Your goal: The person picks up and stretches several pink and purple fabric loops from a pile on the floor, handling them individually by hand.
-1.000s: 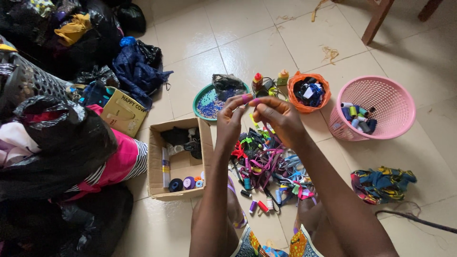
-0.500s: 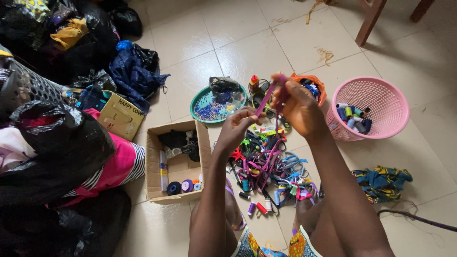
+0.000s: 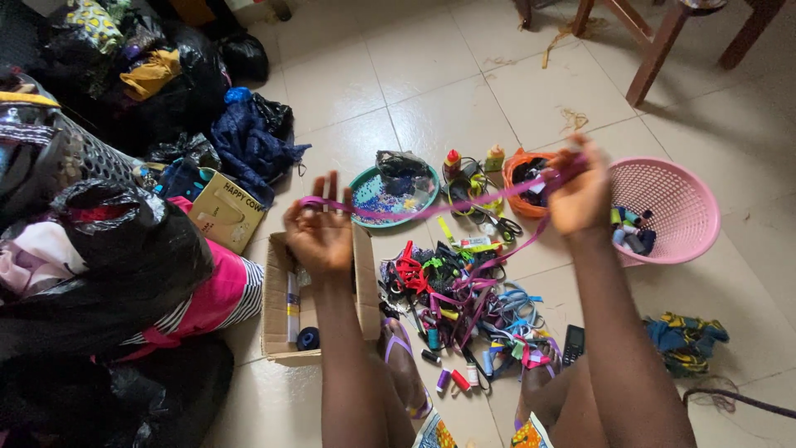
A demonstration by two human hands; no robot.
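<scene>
A long purple ribbon (image 3: 431,207) is stretched between my two hands, held up above the floor. My left hand (image 3: 319,232) pinches one end over a cardboard box (image 3: 278,332). My right hand (image 3: 580,195) grips the other part near the pink basket (image 3: 688,207), and the ribbon's tail drops from it into a tangled pile of coloured ribbons and zips (image 3: 460,299) on the tiled floor between my legs.
A teal plate of beads (image 3: 369,203), an orange bowl (image 3: 518,162) and small bottles (image 3: 453,159) sit beyond the pile. Black bags and clothes (image 3: 108,265) crowd the left side. Wooden chair legs (image 3: 655,50) stand at the back right. A phone (image 3: 574,344) and folded print cloth (image 3: 684,336) lie right.
My hands, close together a second ago, have moved wide apart, drawing the purple ribbon out straight. The view has tilted up a little.
</scene>
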